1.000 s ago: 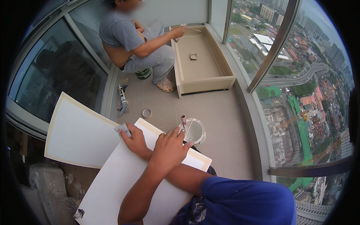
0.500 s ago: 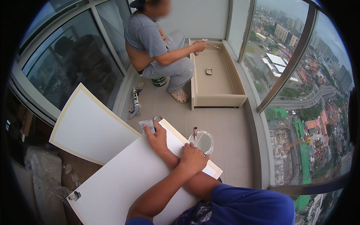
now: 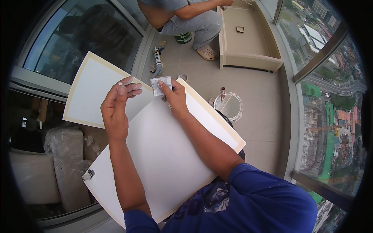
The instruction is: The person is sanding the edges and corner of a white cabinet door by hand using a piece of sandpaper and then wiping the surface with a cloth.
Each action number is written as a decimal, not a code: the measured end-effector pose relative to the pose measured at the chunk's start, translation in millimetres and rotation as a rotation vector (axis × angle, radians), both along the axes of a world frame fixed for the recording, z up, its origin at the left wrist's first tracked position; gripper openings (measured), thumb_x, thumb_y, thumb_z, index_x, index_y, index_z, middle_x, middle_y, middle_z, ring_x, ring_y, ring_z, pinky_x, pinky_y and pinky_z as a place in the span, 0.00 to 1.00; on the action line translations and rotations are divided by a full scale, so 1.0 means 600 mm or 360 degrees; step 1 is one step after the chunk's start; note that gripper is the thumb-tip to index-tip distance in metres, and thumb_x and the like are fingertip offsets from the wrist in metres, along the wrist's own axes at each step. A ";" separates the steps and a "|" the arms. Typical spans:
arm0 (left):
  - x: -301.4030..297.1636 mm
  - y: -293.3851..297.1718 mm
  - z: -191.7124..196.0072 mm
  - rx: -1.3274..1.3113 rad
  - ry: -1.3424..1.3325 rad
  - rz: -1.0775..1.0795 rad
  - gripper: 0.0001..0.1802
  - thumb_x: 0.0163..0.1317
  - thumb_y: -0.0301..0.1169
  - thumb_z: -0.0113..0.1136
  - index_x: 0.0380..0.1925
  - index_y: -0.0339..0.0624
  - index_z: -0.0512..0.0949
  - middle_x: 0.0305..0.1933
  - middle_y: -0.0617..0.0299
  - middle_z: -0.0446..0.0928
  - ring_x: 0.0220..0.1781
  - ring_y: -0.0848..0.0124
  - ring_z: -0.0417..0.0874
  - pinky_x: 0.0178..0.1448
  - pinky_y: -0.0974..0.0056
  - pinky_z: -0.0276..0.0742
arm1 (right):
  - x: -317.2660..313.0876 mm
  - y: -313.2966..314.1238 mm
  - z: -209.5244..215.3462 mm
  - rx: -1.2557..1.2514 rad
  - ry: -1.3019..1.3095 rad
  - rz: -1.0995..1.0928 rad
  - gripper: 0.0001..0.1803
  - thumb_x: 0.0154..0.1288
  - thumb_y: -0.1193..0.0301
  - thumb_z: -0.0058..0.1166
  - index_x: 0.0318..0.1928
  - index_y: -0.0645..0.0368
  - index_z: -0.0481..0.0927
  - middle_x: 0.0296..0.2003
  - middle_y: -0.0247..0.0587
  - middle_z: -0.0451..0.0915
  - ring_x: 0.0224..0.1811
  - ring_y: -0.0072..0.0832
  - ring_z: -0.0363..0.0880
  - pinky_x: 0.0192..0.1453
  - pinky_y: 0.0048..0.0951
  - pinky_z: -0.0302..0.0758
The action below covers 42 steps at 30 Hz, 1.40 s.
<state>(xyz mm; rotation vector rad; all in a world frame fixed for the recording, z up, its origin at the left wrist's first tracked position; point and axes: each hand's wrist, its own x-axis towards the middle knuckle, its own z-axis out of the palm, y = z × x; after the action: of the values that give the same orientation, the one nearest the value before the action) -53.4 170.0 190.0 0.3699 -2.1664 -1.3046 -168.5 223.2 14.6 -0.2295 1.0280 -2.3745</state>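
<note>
A large white panel (image 3: 163,151) with a beige border lies in front of me, under my forearms. My right hand (image 3: 177,99) pinches a small folded grey-white sheet, seemingly sandpaper (image 3: 161,85), above the panel's far corner. To its left my left hand (image 3: 116,108) is raised off the panel, fingers apart and bent a little. White dust coats its fingertips, and it holds nothing that I can make out. A second white panel (image 3: 101,89) with the same border lies beyond the left hand, partly behind the first.
A white bucket (image 3: 229,106) with a brush stands right of the panel. Further off, a person (image 3: 198,25) squats by a beige tray-like frame (image 3: 248,58). A caulking gun (image 3: 157,62) lies on the floor. Plastic-wrapped items (image 3: 66,159) stand left; glass windows line the right.
My crossed arms have come apart: the left hand has lifted off the right forearm and swung left. The right hand keeps the folded sheet. My view has tilted down.
</note>
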 end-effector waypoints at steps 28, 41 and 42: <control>0.143 -0.083 -0.169 -0.0874 -0.0927 0.0621 0.18 0.73 0.39 0.66 0.49 0.33 0.88 0.47 0.43 0.89 0.46 0.45 0.89 0.55 0.50 0.84 | -0.247 0.073 -0.096 0.0986 0.0151 0.0430 0.19 0.60 0.71 0.78 0.51 0.60 0.87 0.39 0.37 0.90 0.37 0.23 0.87 0.39 0.31 0.81; 0.143 -0.083 -0.169 -0.0869 -0.0919 0.0610 0.18 0.74 0.39 0.65 0.49 0.32 0.87 0.48 0.44 0.89 0.49 0.46 0.89 0.58 0.49 0.83 | -0.270 0.057 -0.107 0.1014 0.0106 0.0520 0.16 0.63 0.71 0.76 0.49 0.53 0.87 0.40 0.32 0.90 0.38 0.22 0.87 0.40 0.27 0.81; 0.143 -0.083 -0.169 -0.0874 -0.0910 0.0604 0.18 0.74 0.39 0.65 0.49 0.32 0.87 0.48 0.44 0.89 0.49 0.46 0.89 0.58 0.49 0.83 | -0.275 0.054 -0.108 0.1045 0.0105 0.0483 0.15 0.63 0.71 0.76 0.49 0.53 0.87 0.39 0.31 0.89 0.38 0.21 0.87 0.39 0.28 0.81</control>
<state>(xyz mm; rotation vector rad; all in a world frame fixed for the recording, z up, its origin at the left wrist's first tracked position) 32.4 120.3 88.5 0.9493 -2.6202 -0.3858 -333.6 255.6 -50.2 -0.1983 1.6091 -1.6670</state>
